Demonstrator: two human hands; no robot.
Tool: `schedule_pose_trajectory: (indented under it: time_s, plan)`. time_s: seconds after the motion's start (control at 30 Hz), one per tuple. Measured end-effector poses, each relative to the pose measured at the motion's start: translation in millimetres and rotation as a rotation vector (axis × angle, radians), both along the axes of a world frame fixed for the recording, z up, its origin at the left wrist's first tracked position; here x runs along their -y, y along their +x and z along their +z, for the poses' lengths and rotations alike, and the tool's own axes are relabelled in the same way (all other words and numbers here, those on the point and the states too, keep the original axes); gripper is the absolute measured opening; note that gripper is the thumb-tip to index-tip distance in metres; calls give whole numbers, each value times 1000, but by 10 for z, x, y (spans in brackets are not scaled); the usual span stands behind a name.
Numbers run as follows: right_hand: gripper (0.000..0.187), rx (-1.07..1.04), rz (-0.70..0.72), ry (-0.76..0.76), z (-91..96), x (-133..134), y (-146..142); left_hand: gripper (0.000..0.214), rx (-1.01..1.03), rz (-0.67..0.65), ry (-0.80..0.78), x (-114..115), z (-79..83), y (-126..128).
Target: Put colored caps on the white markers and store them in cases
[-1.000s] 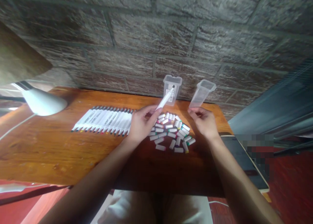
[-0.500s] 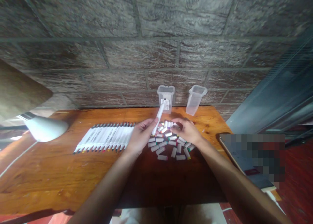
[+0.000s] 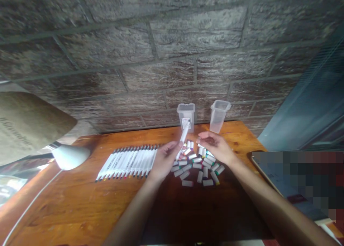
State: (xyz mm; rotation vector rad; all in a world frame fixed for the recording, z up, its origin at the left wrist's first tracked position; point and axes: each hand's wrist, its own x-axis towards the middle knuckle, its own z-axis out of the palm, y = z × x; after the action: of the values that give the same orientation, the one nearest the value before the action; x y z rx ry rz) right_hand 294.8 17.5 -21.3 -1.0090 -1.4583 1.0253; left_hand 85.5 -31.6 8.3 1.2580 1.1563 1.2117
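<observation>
My left hand (image 3: 168, 158) is closed around a white marker (image 3: 184, 135). The marker slants upward, its dark uncapped tip pointing at the wall. Over the far right of a loose heap of white marker caps (image 3: 197, 165), my right hand (image 3: 215, 145) has its thumb and fingers curled together. A small white marker cap (image 3: 200, 145) shows at those fingertips, partly hidden by them. The caps have coloured ends and lie in many directions. Left of my left hand, a row of white markers (image 3: 126, 162) lies side by side, dark tips toward the wall.
Two clear plastic containers, a labelled one (image 3: 186, 111) and a plain one (image 3: 219, 113), stand by the brick wall (image 3: 172, 70). A lamp (image 3: 71, 156) with a cord is at left. A dark flat object (image 3: 279, 178), partly pixelated, lies at the right of the wooden table (image 3: 75, 206).
The view has shifted, so everything sits lower and farther right. My left hand keeps its hold on the marker. My right hand has lifted slightly, and caps by its fingertips have shifted.
</observation>
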Motion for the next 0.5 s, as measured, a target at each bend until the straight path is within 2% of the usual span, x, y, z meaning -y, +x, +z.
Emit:
schedule_pose_trajectory:
  time_s: [0.13, 0.2, 0.33, 0.5]
  plan:
    - [25, -450, 56, -232, 127, 29, 73, 40, 42, -11, -7, -10, -22, 4]
    - [19, -607, 67, -328, 176, 31, 105, 41, 45, -13, -14, -21, -43, 4]
    - [9, -715, 29, -459, 209, 12, 144, 43, 28, -3, -20, -40, -78, 5]
    - [9, -752, -59, -463, 182, -23, 157, 49, 4, 9, 4, -44, -87, 0]
